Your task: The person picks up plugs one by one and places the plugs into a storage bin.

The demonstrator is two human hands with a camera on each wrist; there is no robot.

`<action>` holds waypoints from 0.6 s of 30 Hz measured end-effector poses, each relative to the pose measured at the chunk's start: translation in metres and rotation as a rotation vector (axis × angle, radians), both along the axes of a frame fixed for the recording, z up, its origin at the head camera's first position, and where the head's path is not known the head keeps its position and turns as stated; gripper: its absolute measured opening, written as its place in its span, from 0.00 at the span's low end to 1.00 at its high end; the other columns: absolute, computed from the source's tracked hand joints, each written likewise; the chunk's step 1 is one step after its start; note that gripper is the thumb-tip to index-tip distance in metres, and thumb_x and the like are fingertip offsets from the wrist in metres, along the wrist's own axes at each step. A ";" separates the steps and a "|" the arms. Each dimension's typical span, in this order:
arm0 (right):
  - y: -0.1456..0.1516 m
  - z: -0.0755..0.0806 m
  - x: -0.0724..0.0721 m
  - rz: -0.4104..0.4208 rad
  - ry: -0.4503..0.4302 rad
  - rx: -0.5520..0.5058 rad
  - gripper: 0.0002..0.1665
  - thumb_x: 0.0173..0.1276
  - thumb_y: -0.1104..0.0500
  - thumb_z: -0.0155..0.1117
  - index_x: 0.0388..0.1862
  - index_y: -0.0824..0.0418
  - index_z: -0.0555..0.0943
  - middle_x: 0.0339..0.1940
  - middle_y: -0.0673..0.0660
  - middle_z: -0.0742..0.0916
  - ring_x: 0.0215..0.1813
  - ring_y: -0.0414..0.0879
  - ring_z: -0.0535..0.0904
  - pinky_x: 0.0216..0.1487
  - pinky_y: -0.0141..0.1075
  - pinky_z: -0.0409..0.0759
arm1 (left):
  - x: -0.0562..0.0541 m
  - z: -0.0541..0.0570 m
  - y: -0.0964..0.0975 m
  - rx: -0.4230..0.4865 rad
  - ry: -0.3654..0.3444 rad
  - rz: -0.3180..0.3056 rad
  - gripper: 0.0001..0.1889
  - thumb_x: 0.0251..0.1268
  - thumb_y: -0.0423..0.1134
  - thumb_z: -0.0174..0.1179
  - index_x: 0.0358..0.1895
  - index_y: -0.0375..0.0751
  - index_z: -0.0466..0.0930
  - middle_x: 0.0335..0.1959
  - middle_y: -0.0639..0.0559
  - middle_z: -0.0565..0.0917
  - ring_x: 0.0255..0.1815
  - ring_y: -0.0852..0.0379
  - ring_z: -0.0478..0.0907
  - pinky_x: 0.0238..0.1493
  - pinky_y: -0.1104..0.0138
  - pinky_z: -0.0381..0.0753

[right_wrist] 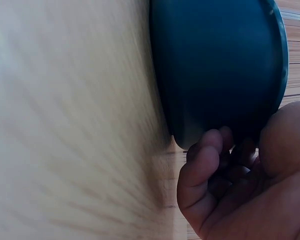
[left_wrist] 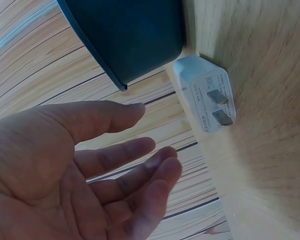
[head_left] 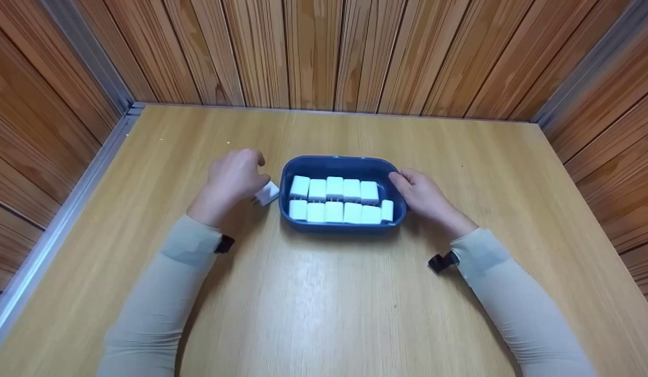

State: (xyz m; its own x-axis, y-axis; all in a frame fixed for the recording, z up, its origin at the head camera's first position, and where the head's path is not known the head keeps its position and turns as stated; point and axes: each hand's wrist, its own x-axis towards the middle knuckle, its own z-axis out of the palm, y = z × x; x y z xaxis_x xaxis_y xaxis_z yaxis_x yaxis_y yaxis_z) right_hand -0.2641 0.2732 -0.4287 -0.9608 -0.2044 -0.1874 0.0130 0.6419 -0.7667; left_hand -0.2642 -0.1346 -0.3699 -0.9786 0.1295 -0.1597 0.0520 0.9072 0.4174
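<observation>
A dark blue rectangular container with rounded corners stands mid-table. Inside it, white charger plugs lie in two rows, the one at the lower right end turned narrow side up. One more white charger plug lies on the table just left of the container, its two flat prongs plain in the left wrist view. Above and beside that plug hovers my left hand, its fingers loosely bent, with a gap to the plug in the left wrist view. My right hand grips the container's right end, thumb over the rim and fingers curled underneath outside.
The wooden table runs back to a wood-plank wall. More plank walls with metal edging rise at the left and right. Each sleeve carries a black wrist mount.
</observation>
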 end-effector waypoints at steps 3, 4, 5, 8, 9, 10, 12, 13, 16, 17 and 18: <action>0.001 0.000 0.000 -0.001 -0.004 -0.008 0.31 0.92 0.35 0.46 0.60 0.61 0.80 0.39 0.60 0.82 0.40 0.54 0.81 0.41 0.38 0.75 | 0.000 -0.001 -0.001 0.001 -0.020 -0.016 0.23 0.78 0.41 0.68 0.70 0.35 0.83 0.63 0.37 0.87 0.53 0.40 0.83 0.54 0.48 0.82; 0.001 0.000 0.000 0.000 -0.003 -0.010 0.31 0.92 0.35 0.46 0.60 0.61 0.80 0.39 0.60 0.82 0.40 0.54 0.81 0.42 0.38 0.75 | 0.000 -0.001 -0.001 -0.002 -0.021 -0.023 0.24 0.78 0.42 0.68 0.70 0.35 0.83 0.63 0.37 0.87 0.53 0.41 0.83 0.53 0.49 0.82; 0.001 -0.001 0.000 0.000 -0.001 -0.011 0.31 0.92 0.35 0.46 0.61 0.61 0.80 0.39 0.60 0.82 0.40 0.54 0.81 0.42 0.38 0.76 | 0.000 -0.002 -0.001 0.002 -0.027 -0.028 0.24 0.78 0.42 0.69 0.70 0.35 0.83 0.62 0.37 0.87 0.52 0.41 0.83 0.51 0.50 0.81; 0.001 0.000 0.000 0.001 0.001 -0.015 0.31 0.92 0.35 0.46 0.61 0.61 0.80 0.39 0.60 0.82 0.40 0.54 0.82 0.41 0.38 0.76 | -0.001 -0.006 0.000 0.014 -0.045 -0.047 0.24 0.77 0.42 0.69 0.70 0.35 0.83 0.60 0.39 0.87 0.50 0.41 0.83 0.49 0.51 0.79; 0.001 0.000 0.000 0.001 0.003 -0.016 0.31 0.92 0.36 0.46 0.61 0.61 0.80 0.39 0.60 0.82 0.40 0.54 0.82 0.41 0.37 0.76 | -0.001 -0.007 0.001 0.018 -0.050 -0.053 0.24 0.77 0.42 0.69 0.70 0.35 0.83 0.59 0.39 0.87 0.50 0.41 0.83 0.49 0.52 0.79; 0.001 0.000 0.000 0.002 0.006 -0.016 0.31 0.92 0.36 0.46 0.61 0.61 0.80 0.38 0.60 0.83 0.39 0.54 0.82 0.41 0.37 0.76 | -0.001 -0.008 0.001 0.029 -0.061 -0.059 0.24 0.77 0.41 0.69 0.70 0.35 0.83 0.58 0.39 0.87 0.49 0.41 0.83 0.49 0.52 0.80; 0.001 0.000 0.000 0.005 0.011 -0.017 0.31 0.92 0.36 0.46 0.60 0.61 0.81 0.38 0.59 0.83 0.38 0.53 0.82 0.40 0.37 0.76 | -0.001 -0.010 0.002 0.041 -0.072 -0.068 0.23 0.77 0.40 0.69 0.69 0.35 0.84 0.58 0.39 0.88 0.49 0.42 0.83 0.49 0.52 0.81; 0.001 0.000 0.000 0.005 0.013 -0.018 0.31 0.92 0.36 0.46 0.59 0.61 0.81 0.37 0.59 0.83 0.38 0.53 0.82 0.40 0.37 0.76 | -0.002 -0.012 0.002 0.044 -0.075 -0.073 0.23 0.76 0.39 0.69 0.69 0.35 0.84 0.57 0.39 0.88 0.48 0.42 0.84 0.49 0.52 0.82; 0.000 0.000 0.000 0.004 0.020 -0.013 0.31 0.92 0.36 0.46 0.58 0.62 0.81 0.36 0.58 0.83 0.37 0.53 0.81 0.40 0.37 0.75 | -0.002 -0.015 0.003 0.052 -0.081 -0.078 0.22 0.77 0.37 0.68 0.69 0.35 0.84 0.58 0.38 0.88 0.48 0.42 0.84 0.50 0.52 0.84; 0.000 0.000 0.000 0.003 0.021 -0.013 0.31 0.92 0.36 0.46 0.58 0.62 0.81 0.36 0.58 0.82 0.37 0.52 0.81 0.40 0.37 0.75 | -0.002 -0.016 0.003 0.047 -0.079 -0.079 0.21 0.77 0.37 0.68 0.68 0.35 0.85 0.58 0.38 0.88 0.49 0.42 0.84 0.51 0.52 0.84; -0.001 0.000 0.000 0.001 0.022 -0.010 0.31 0.92 0.36 0.47 0.58 0.62 0.81 0.36 0.58 0.82 0.37 0.52 0.80 0.39 0.37 0.75 | -0.002 -0.017 0.004 0.034 -0.077 -0.084 0.21 0.77 0.37 0.68 0.68 0.34 0.85 0.58 0.38 0.88 0.49 0.41 0.84 0.53 0.51 0.85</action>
State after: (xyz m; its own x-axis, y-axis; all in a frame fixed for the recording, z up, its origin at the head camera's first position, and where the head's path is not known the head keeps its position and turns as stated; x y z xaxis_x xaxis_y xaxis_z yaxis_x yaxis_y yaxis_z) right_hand -0.2644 0.2724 -0.4289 -0.9645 -0.2069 -0.1642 -0.0044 0.6339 -0.7734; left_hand -0.2666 -0.1309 -0.3870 -0.9492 0.2171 -0.2278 0.0938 0.8862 0.4538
